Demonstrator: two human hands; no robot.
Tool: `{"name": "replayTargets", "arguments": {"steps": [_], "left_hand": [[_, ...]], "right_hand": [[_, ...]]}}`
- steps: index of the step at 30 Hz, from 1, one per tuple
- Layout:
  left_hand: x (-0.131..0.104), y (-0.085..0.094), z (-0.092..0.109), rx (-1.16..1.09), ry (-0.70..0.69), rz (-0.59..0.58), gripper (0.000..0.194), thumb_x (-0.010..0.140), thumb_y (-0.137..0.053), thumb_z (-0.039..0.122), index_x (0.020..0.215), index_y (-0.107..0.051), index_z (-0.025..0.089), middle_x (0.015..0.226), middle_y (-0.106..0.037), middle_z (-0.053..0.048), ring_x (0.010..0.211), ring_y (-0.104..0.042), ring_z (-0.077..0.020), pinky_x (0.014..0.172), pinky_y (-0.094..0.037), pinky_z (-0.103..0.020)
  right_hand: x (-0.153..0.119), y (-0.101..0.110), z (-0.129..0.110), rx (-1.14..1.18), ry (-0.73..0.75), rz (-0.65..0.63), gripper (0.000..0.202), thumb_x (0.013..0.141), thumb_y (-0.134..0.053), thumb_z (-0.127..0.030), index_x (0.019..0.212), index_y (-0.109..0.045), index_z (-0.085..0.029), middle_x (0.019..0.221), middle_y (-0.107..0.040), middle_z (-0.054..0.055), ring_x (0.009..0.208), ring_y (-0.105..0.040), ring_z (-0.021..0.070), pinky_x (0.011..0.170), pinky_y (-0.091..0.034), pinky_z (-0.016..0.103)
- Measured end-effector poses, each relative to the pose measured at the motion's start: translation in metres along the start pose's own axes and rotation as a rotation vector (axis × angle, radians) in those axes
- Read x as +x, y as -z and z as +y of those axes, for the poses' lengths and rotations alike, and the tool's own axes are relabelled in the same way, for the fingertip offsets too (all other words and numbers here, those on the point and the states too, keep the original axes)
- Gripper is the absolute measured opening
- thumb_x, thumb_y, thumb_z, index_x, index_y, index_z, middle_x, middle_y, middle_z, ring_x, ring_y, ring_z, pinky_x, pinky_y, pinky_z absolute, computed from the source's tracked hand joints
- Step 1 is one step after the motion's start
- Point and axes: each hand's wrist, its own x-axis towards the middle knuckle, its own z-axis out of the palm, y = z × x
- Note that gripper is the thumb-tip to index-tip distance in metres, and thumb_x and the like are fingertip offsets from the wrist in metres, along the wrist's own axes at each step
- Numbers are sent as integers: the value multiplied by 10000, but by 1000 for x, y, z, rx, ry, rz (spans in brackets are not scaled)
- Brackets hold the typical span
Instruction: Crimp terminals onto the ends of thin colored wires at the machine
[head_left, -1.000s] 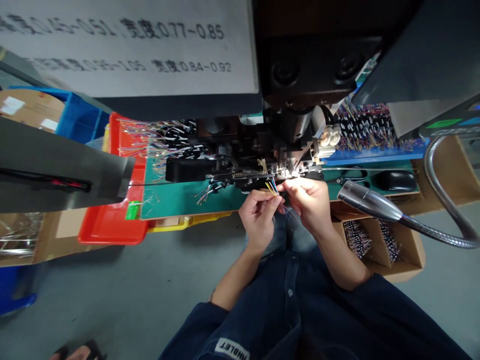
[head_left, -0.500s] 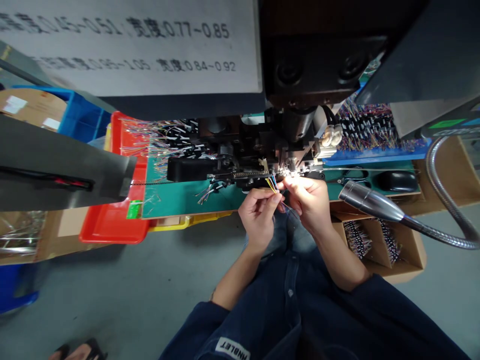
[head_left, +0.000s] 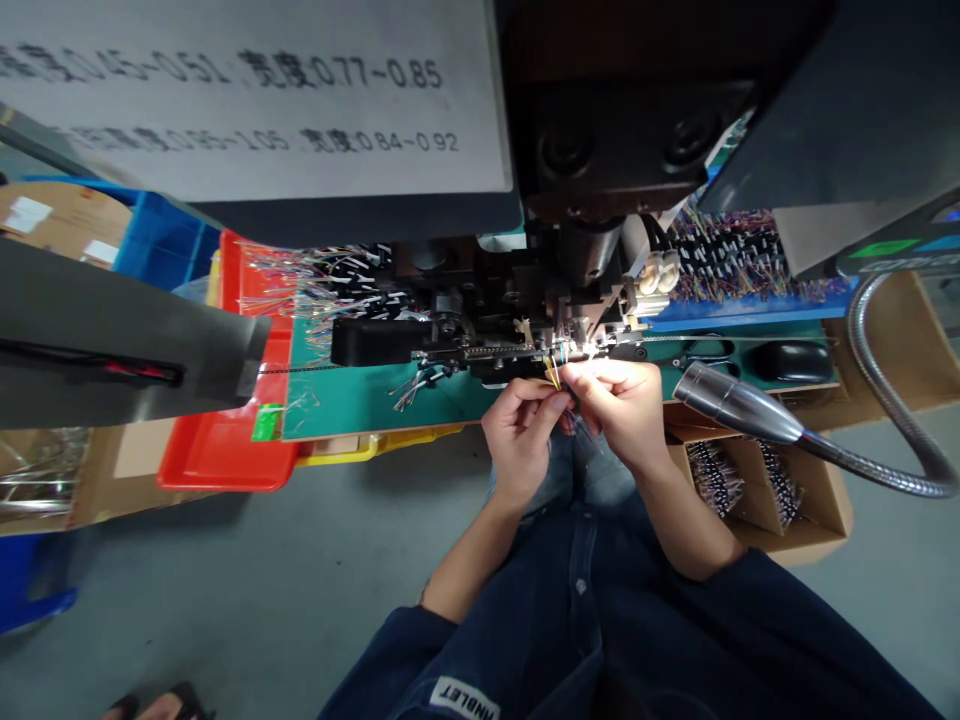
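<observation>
Thin coloured wires (head_left: 553, 372), yellow and white among them, fan upward from between my fingers. My left hand (head_left: 523, 440) pinches the bundle from the left. Close beside it, my right hand (head_left: 622, 405) has thumb and forefinger closed on wires, just below the brightly lit front of the black machine (head_left: 517, 325). The loose wire ends (head_left: 586, 432) hang below, between my two hands. The exact contact at the fingertips is too small to make out.
Wire bundles lie over a red tray (head_left: 225, 455) at left and in a blue tray (head_left: 750, 315) at right. A metal lamp (head_left: 739, 405) points in from the right, above a cardboard box (head_left: 814, 540). Scissors (head_left: 709, 355) lie behind the lamp.
The wires between my fingers have shifted slightly right and stand more upright. My left hand has moved a little to the right, and the whole view has shifted slightly.
</observation>
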Motion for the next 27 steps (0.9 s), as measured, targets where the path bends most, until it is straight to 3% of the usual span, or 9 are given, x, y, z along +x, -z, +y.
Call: {"name": "replayTargets", "arguments": {"steps": [7,14,21,27], "left_hand": [[-1,1,-1,41,-1,37,236,1021,-956,417,988,-824,224,890,-844,-12,636,-742,-122,587,-612,-231],[1,-3,0,38,-37,78,252,1009,-965,428,960,-822,227,877,-839,-13,638,-754,-132,566,-605,-236],[2,-3,-1,37,-78,82,227,1013,-966,398,970,-821,228,864,-816,-3,686,-781,-137,576,-609,-226],[2,-2,-1,44,-59,68,218,1019,-960,389,972,-820,229,874,-831,-6,660,-772,-132,555,-597,-219]], "right_hand": [[-2,0,6,74,-52,8,386,1021,-864,-590,842,-874,-249,455,-532,-56,412,-437,137,498,-511,329],[2,-2,10,170,-112,-4,431,979,-880,-654,824,-860,-252,433,-491,-80,409,-474,143,520,-520,336],[2,-3,12,208,-97,20,383,995,-882,-580,830,-879,-234,426,-490,-75,403,-452,126,498,-509,306],[2,0,13,129,-76,20,397,1003,-874,-600,861,-886,-230,432,-509,-72,388,-438,126,470,-482,301]]}}
